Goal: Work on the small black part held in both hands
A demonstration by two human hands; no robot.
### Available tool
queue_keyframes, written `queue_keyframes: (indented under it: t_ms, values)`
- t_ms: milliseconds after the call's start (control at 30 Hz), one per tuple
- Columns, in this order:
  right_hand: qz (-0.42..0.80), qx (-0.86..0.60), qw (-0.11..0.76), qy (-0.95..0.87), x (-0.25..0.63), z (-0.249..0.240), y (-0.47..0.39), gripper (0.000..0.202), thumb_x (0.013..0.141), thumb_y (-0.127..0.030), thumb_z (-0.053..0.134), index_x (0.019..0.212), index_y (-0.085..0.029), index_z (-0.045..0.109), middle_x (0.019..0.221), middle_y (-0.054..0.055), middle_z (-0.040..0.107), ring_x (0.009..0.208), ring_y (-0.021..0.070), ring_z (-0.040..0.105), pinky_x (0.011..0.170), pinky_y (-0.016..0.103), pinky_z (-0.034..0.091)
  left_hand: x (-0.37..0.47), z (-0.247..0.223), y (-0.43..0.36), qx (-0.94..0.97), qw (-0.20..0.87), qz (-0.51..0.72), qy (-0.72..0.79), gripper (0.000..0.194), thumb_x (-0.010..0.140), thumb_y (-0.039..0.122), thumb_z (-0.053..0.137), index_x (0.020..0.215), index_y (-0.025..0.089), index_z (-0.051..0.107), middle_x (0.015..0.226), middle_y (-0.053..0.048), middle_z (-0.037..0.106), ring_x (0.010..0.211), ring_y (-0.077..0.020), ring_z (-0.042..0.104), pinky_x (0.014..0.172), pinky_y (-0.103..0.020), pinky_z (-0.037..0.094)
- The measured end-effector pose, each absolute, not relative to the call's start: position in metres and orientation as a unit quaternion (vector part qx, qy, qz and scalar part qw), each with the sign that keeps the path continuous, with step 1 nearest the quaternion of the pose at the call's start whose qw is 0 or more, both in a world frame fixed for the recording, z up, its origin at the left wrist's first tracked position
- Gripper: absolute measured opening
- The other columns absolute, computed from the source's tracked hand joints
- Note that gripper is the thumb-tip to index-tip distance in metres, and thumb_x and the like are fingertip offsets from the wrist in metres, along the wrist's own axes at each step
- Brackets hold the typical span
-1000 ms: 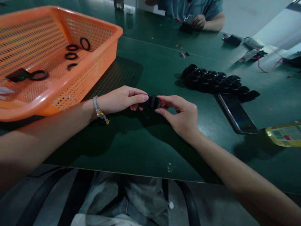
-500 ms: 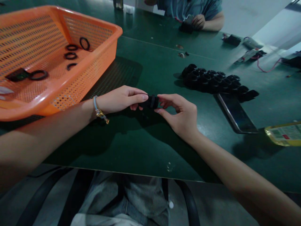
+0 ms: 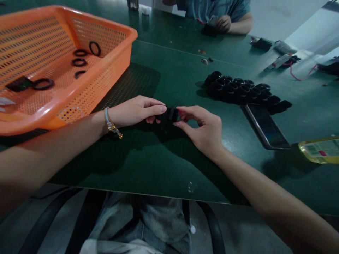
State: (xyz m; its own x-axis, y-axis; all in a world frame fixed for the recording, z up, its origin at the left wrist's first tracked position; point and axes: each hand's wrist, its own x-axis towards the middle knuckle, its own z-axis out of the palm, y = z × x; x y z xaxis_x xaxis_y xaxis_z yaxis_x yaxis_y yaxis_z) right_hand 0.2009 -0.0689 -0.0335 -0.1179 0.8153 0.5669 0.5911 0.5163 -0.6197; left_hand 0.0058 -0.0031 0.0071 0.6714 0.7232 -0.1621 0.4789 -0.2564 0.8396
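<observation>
A small black cylindrical part (image 3: 170, 114) with a raised ring is held between my two hands over the green table. My left hand (image 3: 144, 110) pinches its left end, thumb on top and fingers curled beneath. Thumb and fingertips of my right hand (image 3: 202, 127) close on the part's right end. The fingers cover both ends, so its full shape is hidden. To the right stands a cluster of several black tubular parts (image 3: 238, 88), much like it in colour.
An orange plastic basket (image 3: 116, 53) at the left holds several black rings (image 3: 79, 62) and a dark block (image 3: 19, 84). A phone (image 3: 267, 127) and a yellow package (image 3: 321, 151) lie to the right. Across the green table (image 3: 169, 162), another person's hand (image 3: 224, 23) holds a device.
</observation>
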Motion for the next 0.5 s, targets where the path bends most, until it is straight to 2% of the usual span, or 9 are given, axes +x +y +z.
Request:
queue_keyframes:
  t_ms: [200, 367, 500]
  values:
    - [0.130, -0.482, 0.464, -0.732, 0.2008, -0.0346, -0.0683, 0.026, 0.072, -0.014, 0.072, 0.097, -0.017, 0.071, 0.083, 0.002, 0.073, 0.071, 0.0128, 0.065, 0.069, 0.028, 0.056, 0.0058, 0.0074, -0.0031, 0.790, 0.465, 0.127, 0.379, 0.034, 0.087, 0.030, 0.045, 0.106, 0.013, 0.067, 0.074, -0.001, 0.063, 0.059, -0.0081, 0.052, 0.060, -0.018, 0.042]
    - [0.127, -0.489, 0.455, -0.734, 0.2014, -0.0336, -0.0687, 0.025, 0.074, -0.016, 0.071, 0.098, -0.021, 0.071, 0.085, 0.000, 0.073, 0.072, 0.0129, 0.065, 0.070, 0.030, 0.056, 0.0065, 0.0077, -0.0039, 0.782, 0.472, 0.129, 0.385, 0.034, 0.087, 0.029, 0.046, 0.108, 0.012, 0.066, 0.073, -0.001, 0.063, 0.060, -0.0080, 0.052, 0.060, -0.018, 0.043]
    - [0.123, -0.487, 0.451, -0.737, 0.2019, -0.0326, -0.0693, 0.025, 0.074, -0.016, 0.072, 0.098, -0.019, 0.071, 0.084, 0.001, 0.073, 0.072, 0.0128, 0.065, 0.070, 0.029, 0.055, 0.0064, 0.0069, -0.0030, 0.784, 0.471, 0.126, 0.385, 0.034, 0.087, 0.030, 0.046, 0.109, 0.013, 0.066, 0.074, 0.000, 0.064, 0.060, -0.0079, 0.052, 0.060, -0.018, 0.042]
